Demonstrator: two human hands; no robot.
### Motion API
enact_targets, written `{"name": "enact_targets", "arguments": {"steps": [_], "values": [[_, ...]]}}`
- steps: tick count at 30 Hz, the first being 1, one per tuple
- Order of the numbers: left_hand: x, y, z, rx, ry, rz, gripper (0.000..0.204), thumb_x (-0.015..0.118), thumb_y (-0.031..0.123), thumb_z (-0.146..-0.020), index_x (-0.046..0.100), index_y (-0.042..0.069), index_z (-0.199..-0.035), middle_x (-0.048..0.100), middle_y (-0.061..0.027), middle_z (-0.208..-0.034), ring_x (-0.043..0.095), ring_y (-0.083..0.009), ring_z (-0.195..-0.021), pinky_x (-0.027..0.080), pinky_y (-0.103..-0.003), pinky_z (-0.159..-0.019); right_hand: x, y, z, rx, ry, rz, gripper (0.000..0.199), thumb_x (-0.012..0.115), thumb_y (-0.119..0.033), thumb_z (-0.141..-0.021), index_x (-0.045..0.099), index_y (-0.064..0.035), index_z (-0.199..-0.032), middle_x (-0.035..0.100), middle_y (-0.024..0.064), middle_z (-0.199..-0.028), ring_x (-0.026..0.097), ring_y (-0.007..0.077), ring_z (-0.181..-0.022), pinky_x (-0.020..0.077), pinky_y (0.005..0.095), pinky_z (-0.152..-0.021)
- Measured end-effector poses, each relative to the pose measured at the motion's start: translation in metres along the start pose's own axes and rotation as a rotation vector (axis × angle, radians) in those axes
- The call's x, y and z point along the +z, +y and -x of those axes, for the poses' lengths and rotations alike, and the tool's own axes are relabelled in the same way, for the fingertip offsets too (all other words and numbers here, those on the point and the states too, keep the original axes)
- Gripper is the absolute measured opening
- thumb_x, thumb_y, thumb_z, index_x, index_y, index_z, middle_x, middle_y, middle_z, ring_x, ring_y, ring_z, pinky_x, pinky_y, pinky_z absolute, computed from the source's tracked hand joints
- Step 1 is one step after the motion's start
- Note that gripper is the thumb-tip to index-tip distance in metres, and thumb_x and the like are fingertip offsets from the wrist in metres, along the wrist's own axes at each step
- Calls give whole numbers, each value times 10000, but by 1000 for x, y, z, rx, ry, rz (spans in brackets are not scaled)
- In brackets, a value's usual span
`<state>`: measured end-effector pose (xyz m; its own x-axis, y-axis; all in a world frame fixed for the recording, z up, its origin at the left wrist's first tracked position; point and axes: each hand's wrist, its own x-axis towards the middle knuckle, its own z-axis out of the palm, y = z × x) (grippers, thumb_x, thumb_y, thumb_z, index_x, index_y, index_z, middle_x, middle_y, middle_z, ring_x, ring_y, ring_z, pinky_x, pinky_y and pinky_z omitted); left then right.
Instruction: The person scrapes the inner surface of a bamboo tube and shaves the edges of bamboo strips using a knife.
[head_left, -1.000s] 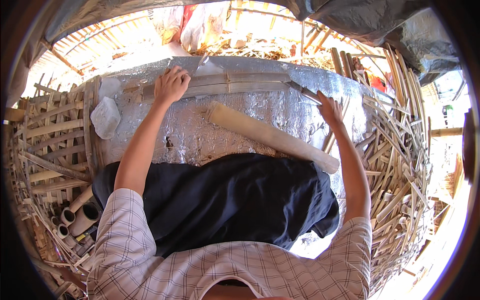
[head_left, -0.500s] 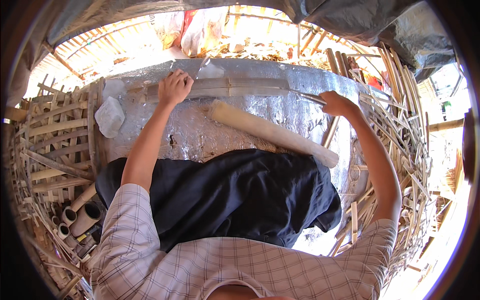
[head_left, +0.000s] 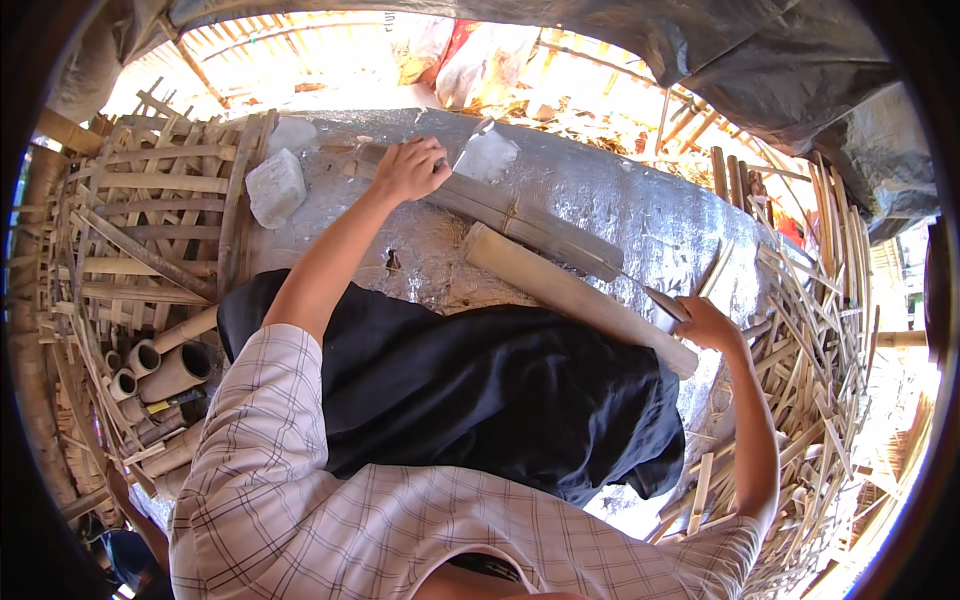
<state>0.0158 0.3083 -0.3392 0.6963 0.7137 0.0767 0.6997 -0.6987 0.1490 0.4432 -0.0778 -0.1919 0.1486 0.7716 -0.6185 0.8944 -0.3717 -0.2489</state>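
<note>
A split length of grey-brown bamboo [head_left: 540,228] slants across the silvery ground sheet, a node near its middle. My left hand [head_left: 410,170] is closed over its far left part, fingers curled around it. At the right, my right hand [head_left: 708,325] is closed on a metal knife [head_left: 660,300], whose narrow end meets the right end of the split bamboo. A pale, whole bamboo tube [head_left: 570,295] lies nearer me, alongside the split piece. Just beyond my left hand a shiny metal piece [head_left: 478,132] sticks up by a whitish patch; its kind is unclear.
A white stone [head_left: 276,188] sits left of my left hand, beside a woven bamboo panel [head_left: 165,200]. Cut bamboo tubes [head_left: 175,375] are stacked at lower left. Loose bamboo strips [head_left: 800,400] pile up at right. Black cloth [head_left: 480,390] covers my lap. Another person's arm [head_left: 140,520] shows at lower left.
My right hand and the knife have come nearer to me, and the split bamboo's right end has swung nearer too. My left hand stays on the bamboo. The whole view has turned slightly.
</note>
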Motion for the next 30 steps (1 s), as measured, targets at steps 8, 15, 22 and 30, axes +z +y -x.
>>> {"name": "enact_targets", "arguments": {"steps": [8, 15, 22, 30], "values": [[-2, -12, 12, -87, -94, 9, 424, 478, 460, -998, 695, 199, -1252, 573, 25, -1472, 490, -193, -1402, 382, -459, -1140, 23, -31, 45, -22, 291, 51, 398, 683, -94, -814, 600, -23, -1197, 672, 249, -960, 635, 454, -1004, 498, 522, -855], [-16, 0, 9, -44, -134, -36, 505, 435, 448, -1000, 605, 225, -1421, 469, -10, -1581, 416, -287, -1469, 312, -539, -1188, 37, -42, 57, 54, 191, -34, 329, 670, -74, -845, 566, -20, -1153, 671, 250, -814, 680, 456, -803, 531, 545, -736], [-11, -12, 20, -39, -71, 46, 482, 445, 397, -982, 651, 185, -1363, 480, -15, -1574, 431, -284, -1459, 329, -525, -1182, 35, -70, 85, 112, 188, -73, 395, 697, -64, -830, 558, -38, -1198, 662, 289, -1111, 606, 473, -1126, 482, 545, -942], [-20, -21, 27, 45, 120, 162, 363, 486, 349, -916, 704, 101, -1066, 634, -48, -1177, 639, -260, -1111, 536, -460, -925, 10, -126, 126, 180, 288, 137, 448, 709, -46, -841, 559, -14, -1262, 641, 334, -1196, 676, 476, -992, 542, 535, -848]]}}
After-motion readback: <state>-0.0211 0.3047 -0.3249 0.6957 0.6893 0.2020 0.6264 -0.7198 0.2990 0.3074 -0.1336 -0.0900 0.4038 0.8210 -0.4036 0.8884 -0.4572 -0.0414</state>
